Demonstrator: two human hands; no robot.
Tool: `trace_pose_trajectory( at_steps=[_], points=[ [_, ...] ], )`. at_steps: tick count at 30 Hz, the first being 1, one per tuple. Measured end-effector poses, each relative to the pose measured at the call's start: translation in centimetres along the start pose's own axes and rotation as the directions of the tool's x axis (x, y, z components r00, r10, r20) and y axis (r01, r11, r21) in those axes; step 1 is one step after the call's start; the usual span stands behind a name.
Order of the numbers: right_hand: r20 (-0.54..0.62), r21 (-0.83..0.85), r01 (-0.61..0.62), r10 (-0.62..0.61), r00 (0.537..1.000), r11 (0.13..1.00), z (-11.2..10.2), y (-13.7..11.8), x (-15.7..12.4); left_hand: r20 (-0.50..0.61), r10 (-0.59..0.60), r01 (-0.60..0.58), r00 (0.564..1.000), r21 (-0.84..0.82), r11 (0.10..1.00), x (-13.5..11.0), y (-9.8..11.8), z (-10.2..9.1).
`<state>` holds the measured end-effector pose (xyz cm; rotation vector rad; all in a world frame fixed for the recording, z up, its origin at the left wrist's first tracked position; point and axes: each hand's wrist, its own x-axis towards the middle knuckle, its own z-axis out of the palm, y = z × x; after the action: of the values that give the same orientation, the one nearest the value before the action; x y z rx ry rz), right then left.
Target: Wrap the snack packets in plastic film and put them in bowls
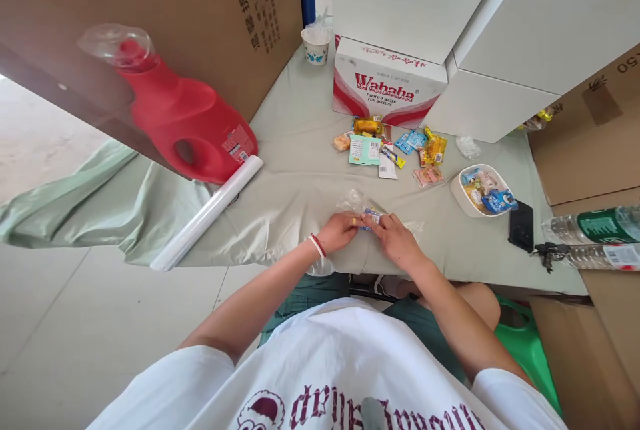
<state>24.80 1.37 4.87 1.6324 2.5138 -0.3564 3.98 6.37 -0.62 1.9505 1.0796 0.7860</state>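
My left hand (339,231) and my right hand (396,238) meet near the front edge of a cloth-covered table (300,170). Both pinch a small blue and yellow snack packet (371,216) inside a clear plastic bag (353,201) that lies crumpled on the cloth. A red and white band circles my left wrist. Beyond my hands lies a scatter of small snack packets (387,147). A white bowl (457,193) with more packets stands to the right.
A red jug (185,120) and a white roll (207,213) lie at left by a large cardboard box (150,10). A Wahaha carton (385,87), paper cup (316,47) and white boxes stand behind. A black phone (521,225), keys and bottles (595,225) sit at right.
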Motion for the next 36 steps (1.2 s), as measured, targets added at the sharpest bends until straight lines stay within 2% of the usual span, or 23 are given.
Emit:
trace_pose_trajectory(
  at_steps=[1, 3, 6, 8, 9, 11, 14, 15, 18, 21, 24, 27, 28, 29, 30, 31, 32, 33, 34, 35, 36],
  points=[
    [-0.007, -0.011, 0.005, -0.005, 1.000, 1.000, 0.3, -0.1, -0.1, -0.096, -0.104, 0.094, 0.990, -0.105, 0.990, 0.1, -0.6, -0.5],
    [-0.026, -0.019, 0.014, -0.014, 1.000, 1.000, 0.7, -0.1, 0.1, -0.262, -0.318, 0.270, 0.911, -0.203, 0.941, 0.6, -1.7, -1.7],
    [-0.059, -0.015, 0.013, -0.014, 0.998, 1.000, 0.9, -0.3, 0.5, -0.393, -0.443, 0.425, 0.806, -0.138, 0.895, 2.2, -2.6, -3.2],
    [-0.080, -0.005, 0.008, -0.009, 0.997, 1.000, 0.9, -0.5, 0.6, -0.415, -0.484, 0.492, 0.770, -0.095, 0.865, 3.3, -2.3, -3.3],
    [-0.089, 0.002, 0.007, -0.007, 0.996, 1.000, 0.9, -0.6, 0.7, -0.401, -0.495, 0.517, 0.771, -0.062, 0.854, 3.7, -2.0, -3.0],
    [-0.095, 0.018, 0.001, 0.001, 0.995, 1.000, 0.7, -0.7, 0.7, -0.315, -0.500, 0.548, 0.807, 0.081, 0.833, 4.0, -0.9, -2.2],
    [-0.083, 0.049, -0.009, 0.013, 0.996, 0.999, 0.5, -0.7, 0.8, -0.164, -0.458, 0.486, 0.874, 0.309, 0.817, 3.4, 1.6, -1.0],
    [-0.081, 0.060, -0.010, 0.015, 0.997, 0.998, 0.4, -0.6, 0.8, -0.138, -0.431, 0.452, 0.892, 0.322, 0.832, 3.0, 2.5, -0.8],
    [-0.094, 0.092, -0.003, 0.012, 0.996, 0.996, 0.7, -0.5, 1.0, -0.122, -0.330, 0.350, 0.936, 0.226, 0.909, 2.2, 5.0, -0.2],
    [-0.151, 0.147, 0.011, 0.011, 0.988, 0.989, 1.4, -0.4, 0.9, -0.093, -0.267, 0.279, 0.959, 0.160, 0.947, 2.1, 6.8, 0.8],
    [-0.253, 0.274, 0.093, -0.022, 0.967, 0.957, 2.0, -0.3, -0.2, -0.027, -0.191, 0.193, 0.981, 0.147, 0.970, 2.0, 7.5, 2.0],
    [-0.294, 0.444, 0.214, -0.084, 0.952, 0.870, 2.3, 0.0, -2.2, 0.069, -0.016, -0.003, 0.998, 0.272, 0.962, 1.2, 7.3, 3.0],
    [-0.301, 0.504, 0.209, -0.056, 0.952, 0.838, 2.4, 0.3, -2.9, 0.101, 0.029, -0.061, 0.994, 0.323, 0.944, 0.9, 7.2, 3.3],
    [-0.314, 0.561, 0.168, 0.021, 0.949, 0.811, 2.5, 0.7, -3.4, 0.127, 0.058, -0.101, 0.990, 0.370, 0.923, 0.5, 7.1, 3.5],
    [-0.334, 0.606, 0.090, 0.151, 0.930, 0.790, 2.6, 1.1, -3.9, 0.144, 0.076, -0.129, 0.987, 0.408, 0.904, 0.1, 7.0, 3.7],
    [-0.359, 0.630, -0.013, 0.306, 0.882, 0.776, 2.9, 1.6, -4.3, 0.151, 0.088, -0.147, 0.985, 0.437, 0.887, -0.2, 6.8, 3.9],
    [-0.386, 0.631, -0.127, 0.451, 0.805, 0.766, 3.1, 2.2, -4.6, 0.155, 0.097, -0.159, 0.983, 0.460, 0.874, -0.5, 6.7, 4.0],
    [-0.411, 0.612, -0.236, 0.559, 0.721, 0.754, 3.4, 2.8, -4.9, 0.158, 0.104, -0.168, 0.982, 0.480, 0.861, -0.7, 6.5, 4.2],
    [-0.422, 0.582, -0.323, 0.617, 0.664, 0.746, 3.7, 3.4, -5.0, 0.162, 0.107, -0.175, 0.981, 0.498, 0.850, -0.9, 6.3, 4.3],
    [-0.410, 0.552, -0.373, 0.632, 0.657, 0.746, 4.0, 3.9, -5.2, 0.168, 0.106, -0.179, 0.980, 0.514, 0.839, -1.0, 6.1, 4.4],
    [-0.370, 0.536, -0.383, 0.617, 0.694, 0.752, 4.1, 4.4, -5.3, 0.174, 0.103, -0.181, 0.979, 0.528, 0.830, -1.2, 5.9, 4.6]
  ],
)
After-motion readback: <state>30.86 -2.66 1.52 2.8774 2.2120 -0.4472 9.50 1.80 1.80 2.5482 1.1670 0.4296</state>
